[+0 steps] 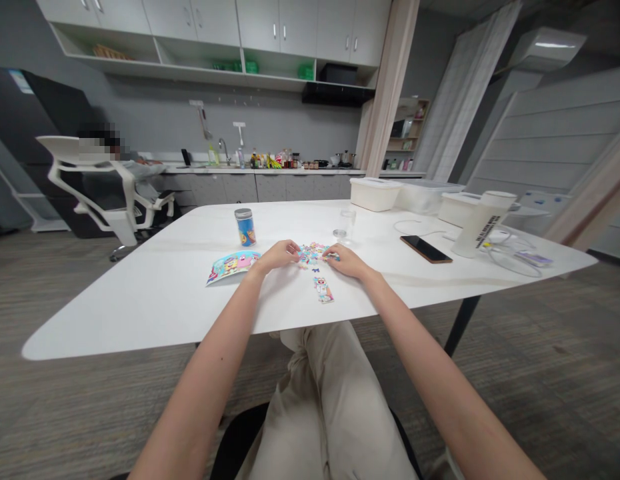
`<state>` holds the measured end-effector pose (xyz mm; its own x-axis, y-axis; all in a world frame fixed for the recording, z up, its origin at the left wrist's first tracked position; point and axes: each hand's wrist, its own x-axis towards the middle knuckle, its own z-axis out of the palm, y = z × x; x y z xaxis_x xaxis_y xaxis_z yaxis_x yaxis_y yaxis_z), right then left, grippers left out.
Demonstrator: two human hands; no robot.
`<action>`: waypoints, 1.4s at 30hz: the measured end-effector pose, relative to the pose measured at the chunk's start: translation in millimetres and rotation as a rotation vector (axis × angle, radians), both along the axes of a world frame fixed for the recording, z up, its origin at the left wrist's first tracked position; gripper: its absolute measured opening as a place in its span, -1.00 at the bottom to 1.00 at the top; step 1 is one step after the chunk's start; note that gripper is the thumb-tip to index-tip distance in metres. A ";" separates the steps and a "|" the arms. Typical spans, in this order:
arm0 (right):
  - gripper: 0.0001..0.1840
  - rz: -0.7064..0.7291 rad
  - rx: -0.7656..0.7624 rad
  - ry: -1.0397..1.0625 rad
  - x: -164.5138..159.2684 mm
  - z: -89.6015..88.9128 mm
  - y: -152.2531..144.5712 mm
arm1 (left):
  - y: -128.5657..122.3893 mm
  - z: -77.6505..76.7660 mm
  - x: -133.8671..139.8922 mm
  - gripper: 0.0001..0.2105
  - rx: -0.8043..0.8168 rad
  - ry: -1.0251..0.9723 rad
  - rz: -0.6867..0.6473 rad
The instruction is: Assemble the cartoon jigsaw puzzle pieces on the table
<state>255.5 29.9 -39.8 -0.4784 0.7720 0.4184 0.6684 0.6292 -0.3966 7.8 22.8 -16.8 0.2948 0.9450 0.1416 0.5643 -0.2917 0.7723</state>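
A loose heap of small colourful jigsaw puzzle pieces [313, 253] lies on the white table between my hands. My left hand [281, 255] is at the heap's left edge, its fingers curled together; whatever is in them is too small to make out. On the other side, my right hand [347, 261] has its fingertips pinched at the heap's right edge, on what looks like a puzzle piece. Closer to me, a dark blue piece [315, 270] lies apart. Below it is a narrow joined strip of puzzle [323, 290] with a cartoon figure. A curved cartoon picture sheet [231, 267] rests beside my left wrist.
A blue cartoon canister [245, 228] with a metal lid stands behind the sheet. Beyond my right hand are a clear container [347, 219] and a round lid [339, 233]. Rightward lie a phone [425, 249], a white tumbler [484, 224], cables and storage boxes [375, 194]. A person sits far left.
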 end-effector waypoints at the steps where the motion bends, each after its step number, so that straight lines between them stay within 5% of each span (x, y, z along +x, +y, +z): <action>1: -0.77 0.002 0.001 0.002 -0.5 0.0 0.2 | -1.0 -0.1 1.4 -0.81 -0.048 -0.059 -0.005; 7: -0.78 -0.006 -0.002 0.014 -0.5 -1.4 1.8 | -9.8 1.5 6.3 -0.79 -0.239 -0.344 -0.026; 17: -0.77 -0.026 -0.019 -0.017 0.1 -1.7 2.0 | -6.0 0.7 2.6 -0.85 -0.339 -0.477 0.098; 24: -0.57 -0.507 -0.108 0.007 9.5 -2.6 2.8 | -7.1 1.7 3.9 -0.86 -0.363 -0.523 0.140; 29: -0.77 -0.470 -0.140 -0.006 11.1 -3.3 5.1 | -7.7 1.9 4.0 -0.81 -0.380 -0.522 0.140; 42: -0.58 -0.493 -0.209 0.149 20.4 -5.5 14.7 | -11.0 2.5 1.4 -0.77 -0.357 -0.492 0.153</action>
